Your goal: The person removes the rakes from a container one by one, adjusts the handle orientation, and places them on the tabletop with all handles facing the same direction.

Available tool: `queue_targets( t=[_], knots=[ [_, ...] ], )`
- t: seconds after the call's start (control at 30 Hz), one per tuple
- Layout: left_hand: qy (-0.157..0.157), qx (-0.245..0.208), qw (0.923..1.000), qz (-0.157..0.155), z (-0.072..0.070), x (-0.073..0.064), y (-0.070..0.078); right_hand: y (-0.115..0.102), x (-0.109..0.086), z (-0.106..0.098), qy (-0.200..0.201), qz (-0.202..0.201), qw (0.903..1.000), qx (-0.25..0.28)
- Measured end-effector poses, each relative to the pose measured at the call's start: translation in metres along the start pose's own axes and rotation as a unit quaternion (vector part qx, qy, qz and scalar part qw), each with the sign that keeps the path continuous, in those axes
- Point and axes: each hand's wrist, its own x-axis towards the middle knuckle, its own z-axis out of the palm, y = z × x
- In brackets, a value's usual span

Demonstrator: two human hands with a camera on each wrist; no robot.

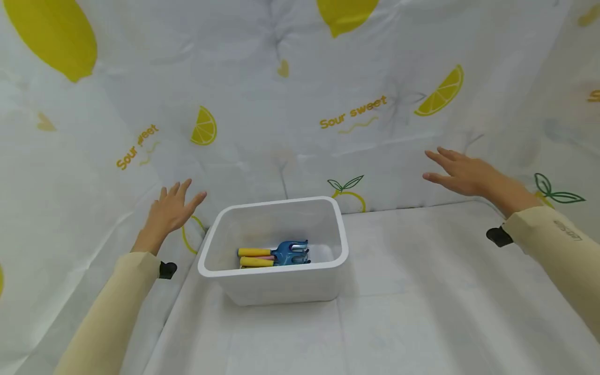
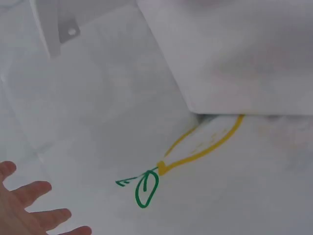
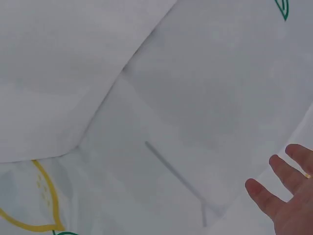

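Observation:
A white plastic bin (image 1: 281,287) stands on the white-covered table. Inside it lie small garden hand rakes (image 1: 285,255) with blue prongs and yellow handles; something pink shows partly between the handles, and the lower things are hidden. My left hand (image 1: 167,212) is raised to the left of the bin, fingers spread, holding nothing. Out to the right and farther from the bin, my right hand (image 1: 464,174) hovers with its fingers extended and nothing in it. Each wrist view catches only part of its hand, the left fingers (image 2: 36,193) and the right fingers (image 3: 264,196).
White sheeting printed with lemons (image 1: 438,98) and lettering hangs behind and at the sides. The table surface (image 1: 412,291) extends right of the bin and in front of it. Its left edge runs close beside the bin. A black wrist piece (image 1: 499,237) shows under the right sleeve.

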Motion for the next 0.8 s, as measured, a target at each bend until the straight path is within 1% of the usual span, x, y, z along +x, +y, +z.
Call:
queue_targets(
  t=[0.1, 0.23, 0.3, 0.4, 0.47, 0.5, 0.6, 0.67, 0.73, 0.8],
  knots=[
    [0.0, -0.048, 0.9988, -0.006, 0.003, -0.01, 0.005, -0.017, -0.002, 0.0, 0.005, -0.019, 0.9998, -0.005],
    [-0.007, -0.109, 0.9939, -0.016, 0.01, -0.025, 0.012, -0.045, -0.005, 0.004, 0.019, -0.056, 0.9981, -0.016],
    [-0.007, -0.129, 0.9915, -0.017, 0.016, -0.033, 0.015, -0.061, -0.006, 0.007, 0.03, -0.079, 0.9962, -0.021],
    [0.002, -0.159, 0.9871, -0.021, 0.024, -0.046, 0.017, -0.086, -0.01, 0.012, 0.049, -0.112, 0.9922, -0.025],
    [0.004, -0.177, 0.9838, -0.029, 0.031, -0.054, 0.019, -0.101, -0.012, 0.016, 0.058, -0.133, 0.989, -0.026],
    [0.001, -0.189, 0.9813, -0.033, 0.034, -0.058, 0.02, -0.109, -0.012, 0.019, 0.062, -0.144, 0.9873, -0.025],
    [-0.014, -0.236, 0.9702, -0.052, 0.045, -0.067, 0.025, -0.127, -0.014, 0.024, 0.065, -0.173, 0.9824, -0.027],
    [-0.025, -0.268, 0.9605, -0.07, 0.052, -0.072, 0.029, -0.138, -0.014, 0.026, 0.066, -0.19, 0.9792, -0.026],
    [-0.031, -0.301, 0.9488, -0.092, 0.057, -0.076, 0.033, -0.149, -0.013, 0.026, 0.061, -0.204, 0.9769, -0.02],
    [-0.031, -0.317, 0.9412, -0.112, 0.062, -0.079, 0.036, -0.161, -0.01, 0.026, 0.056, -0.214, 0.9751, -0.012]
  ],
)
